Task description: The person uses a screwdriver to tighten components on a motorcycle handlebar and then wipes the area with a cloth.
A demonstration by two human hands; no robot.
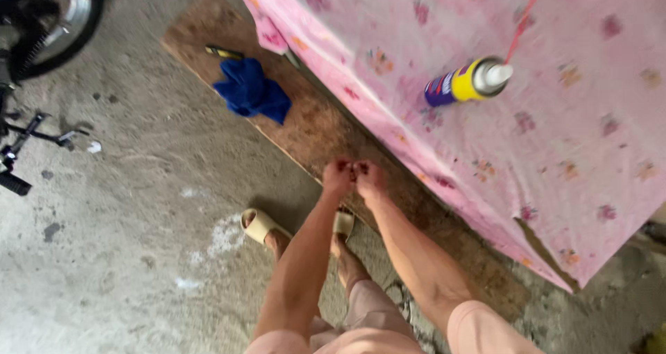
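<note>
Hands together over the brown wooden board [326,128] on the concrete floor: left hand [338,174] & right hand [369,177] touch, fingers curled shut, seemingly pinching sth. too small to tell. Blue crumpled cloth [252,90] lies near the board's far end; yellow-and-blue spray can [463,82] lies on the pink floral sheet [569,153]. Step: fine two-hand fiddling, probably; next calls for a steady pinch.
</note>
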